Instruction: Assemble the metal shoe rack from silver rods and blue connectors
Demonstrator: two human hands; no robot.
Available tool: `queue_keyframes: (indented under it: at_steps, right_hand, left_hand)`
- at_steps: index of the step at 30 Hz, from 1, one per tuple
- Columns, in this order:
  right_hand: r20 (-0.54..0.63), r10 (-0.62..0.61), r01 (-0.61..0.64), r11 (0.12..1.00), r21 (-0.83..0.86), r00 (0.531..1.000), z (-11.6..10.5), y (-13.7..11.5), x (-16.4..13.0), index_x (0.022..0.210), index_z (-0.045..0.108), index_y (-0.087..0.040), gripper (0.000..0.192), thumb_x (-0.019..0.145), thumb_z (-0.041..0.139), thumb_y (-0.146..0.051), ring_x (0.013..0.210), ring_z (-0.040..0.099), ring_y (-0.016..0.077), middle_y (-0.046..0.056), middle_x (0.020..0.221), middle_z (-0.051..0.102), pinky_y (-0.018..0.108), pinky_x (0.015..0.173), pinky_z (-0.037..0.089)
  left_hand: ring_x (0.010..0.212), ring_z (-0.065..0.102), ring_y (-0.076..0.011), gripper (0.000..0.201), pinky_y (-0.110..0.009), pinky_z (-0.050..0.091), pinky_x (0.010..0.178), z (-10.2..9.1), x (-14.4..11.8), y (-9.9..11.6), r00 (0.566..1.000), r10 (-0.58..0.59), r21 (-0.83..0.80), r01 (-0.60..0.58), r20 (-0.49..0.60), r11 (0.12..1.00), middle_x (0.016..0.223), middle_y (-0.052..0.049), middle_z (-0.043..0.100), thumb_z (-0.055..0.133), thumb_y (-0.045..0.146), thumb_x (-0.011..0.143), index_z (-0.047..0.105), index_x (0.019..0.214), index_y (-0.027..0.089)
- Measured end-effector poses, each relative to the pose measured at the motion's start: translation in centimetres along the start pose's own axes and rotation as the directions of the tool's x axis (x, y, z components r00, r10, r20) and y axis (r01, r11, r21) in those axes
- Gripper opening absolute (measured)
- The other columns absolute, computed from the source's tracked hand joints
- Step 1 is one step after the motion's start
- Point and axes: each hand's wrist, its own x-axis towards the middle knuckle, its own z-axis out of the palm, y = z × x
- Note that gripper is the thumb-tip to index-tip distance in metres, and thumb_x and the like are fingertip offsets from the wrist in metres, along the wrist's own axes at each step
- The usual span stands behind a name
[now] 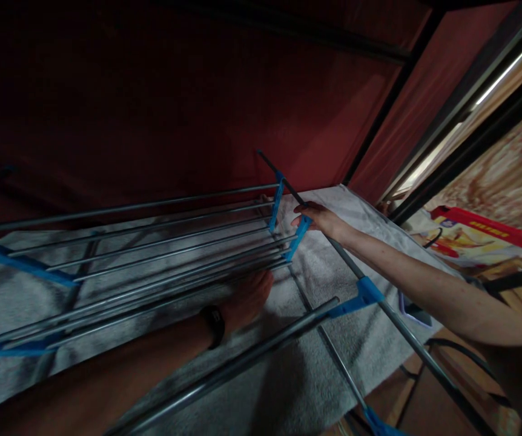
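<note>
The right hand has its fingers curled on a blue clip at the end of a rack of thin metal bars. The fingertips wrap round the clip, so they are partly hidden, but the grip looks closed on it. The clip sits where the bars meet a long side pole that runs down toward the bottom right.

The left hand reaches in under the bars. The bars cross in front of it and its fingers are out of sight, so I cannot tell if it is open or closed. It seems to rest on the grey towel below. A dark band sits on that wrist.

The towel lies flat under the whole rack. More blue clips hold the bars: one just behind the right hand, one lower on the pole, and a blue piece at the left, which is blurry.

Behind the rack is a dark red wall of cloth, very dim at the top and left. Black poles stand at the right.

A red and yellow box lies on the right, cut off by the poles. It has writing on its red edge, but it is too small to read. Something pale peeks out under the right arm, mostly hidden
</note>
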Motion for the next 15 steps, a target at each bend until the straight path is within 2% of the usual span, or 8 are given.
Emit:
queue_keyframes:
  at_steps: [2,4,8,12,15]
  right_hand:
    - [-0.012,-0.005,0.005,1.0,-0.003,1.0,0.0,0.1,-0.2,0.103,0.061,-0.021,0.02,0.092,0.053,-0.036,0.088,0.075,0.0225,0.007,0.089,0.08,0.038,0.09,0.06]
    - [-0.016,-0.021,0.021,1.0,-0.01,1.0,-0.1,0.3,-0.4,0.104,0.062,-0.021,0.021,0.091,0.054,-0.036,0.089,0.076,0.0228,0.007,0.09,0.08,0.038,0.091,0.06]
    - [-0.013,-0.025,0.025,1.0,0.006,1.0,-0.5,1.0,-0.3,0.106,0.064,-0.023,0.023,0.09,0.055,-0.037,0.094,0.076,0.0238,0.008,0.091,0.08,0.039,0.093,0.059]
    - [-0.02,0.011,-0.012,1.0,-0.028,1.0,-0.7,1.0,-0.3,0.104,0.065,-0.026,0.019,0.088,0.057,-0.032,0.101,0.076,0.0254,0.012,0.098,0.08,0.037,0.093,0.059]
    - [-0.047,0.044,-0.045,0.999,-0.019,0.998,-0.2,0.8,-0.7,0.104,0.065,-0.029,0.018,0.09,0.054,-0.033,0.105,0.076,0.0261,0.016,0.101,0.08,0.037,0.097,0.058]
  left_hand:
    - [0.146,0.053,-0.0268,0.058,-0.043,0.042,0.122,1.1,-0.8,-0.6,0.997,-0.016,0.064,0.011,0.074,0.998,0.155,-0.016,0.058,0.033,0.003,0.094,0.056,0.146,0.015]
    - [0.148,0.05,-0.0261,0.06,-0.043,0.041,0.123,1.7,-1.1,-0.8,0.989,-0.045,0.103,0.031,0.138,0.994,0.158,-0.017,0.054,0.032,0.002,0.094,0.051,0.15,0.014]
    - [0.149,0.046,-0.0292,0.057,-0.045,0.042,0.12,1.7,-0.9,-0.1,0.981,-0.103,0.079,0.091,0.164,0.993,0.16,-0.02,0.049,0.039,0.008,0.096,0.044,0.152,0.01]
    - [0.131,0.057,-0.0316,0.049,-0.046,0.048,0.108,1.2,-0.1,0.7,0.97,-0.14,0.031,0.137,0.197,0.99,0.146,-0.023,0.058,0.041,0.011,0.096,0.05,0.145,0.008]
    - [0.121,0.061,-0.0298,0.042,-0.043,0.05,0.102,0.8,0.1,0.4,0.975,-0.117,0.029,0.114,0.188,0.993,0.135,-0.021,0.062,0.04,0.012,0.097,0.056,0.135,0.009]
